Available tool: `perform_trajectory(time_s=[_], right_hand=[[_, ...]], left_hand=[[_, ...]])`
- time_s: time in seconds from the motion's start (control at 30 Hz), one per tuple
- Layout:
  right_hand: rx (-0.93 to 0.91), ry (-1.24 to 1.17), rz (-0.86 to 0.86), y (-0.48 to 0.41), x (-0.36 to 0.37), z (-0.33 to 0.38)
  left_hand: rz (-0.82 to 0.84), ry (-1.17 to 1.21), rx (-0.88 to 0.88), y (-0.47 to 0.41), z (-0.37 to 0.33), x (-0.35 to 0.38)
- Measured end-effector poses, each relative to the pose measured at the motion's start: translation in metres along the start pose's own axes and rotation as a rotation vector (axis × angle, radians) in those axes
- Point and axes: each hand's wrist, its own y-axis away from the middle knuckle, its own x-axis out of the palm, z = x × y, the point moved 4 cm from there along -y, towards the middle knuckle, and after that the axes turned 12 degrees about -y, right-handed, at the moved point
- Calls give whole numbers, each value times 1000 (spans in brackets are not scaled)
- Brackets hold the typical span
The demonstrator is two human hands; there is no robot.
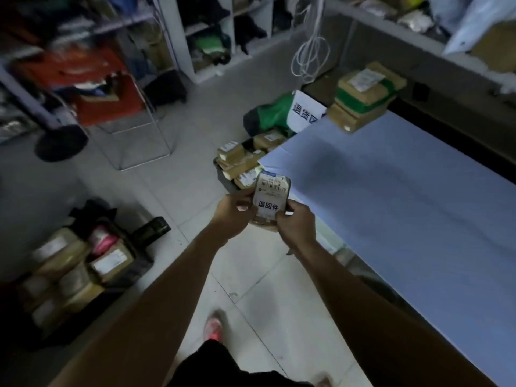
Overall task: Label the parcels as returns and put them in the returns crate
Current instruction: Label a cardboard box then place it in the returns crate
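Note:
I hold a small brown parcel (270, 201) in front of me, above the floor beside the table. A white shipping label and a white sticker with blue characters cover its top. My left hand (233, 212) grips its left side and my right hand (296, 223) grips its right side. Just beyond it on the floor stands a dark crate (223, 177) with several brown parcels (237, 160) inside. A white sign with blue characters (303, 111) stands behind the crate.
A table with a light blue top (391, 196) fills the right side, with a stack of brown and green parcels (363, 96) at its far corner. Another dark crate of parcels (81, 269) sits on the floor at left. Shelves, a white cable and a stool stand farther back.

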Motion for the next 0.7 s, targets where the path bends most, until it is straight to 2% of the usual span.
perform_trajectory(time_s=[0.17,0.3,0.53,0.7], right_hand=[[84,-48,9,-46,123,38],[176,-102,18,-86,187,61],[239,-113,-48,-218,252,52],[317,-126,-58,-334,296,33]], left_hand=[[27,-73,-41,-70,72,-98],[99,-107,-63,-132,110,-147],[212,-149,-24,-282,154,-156],[315,-232,-87,-402,176,-149]])
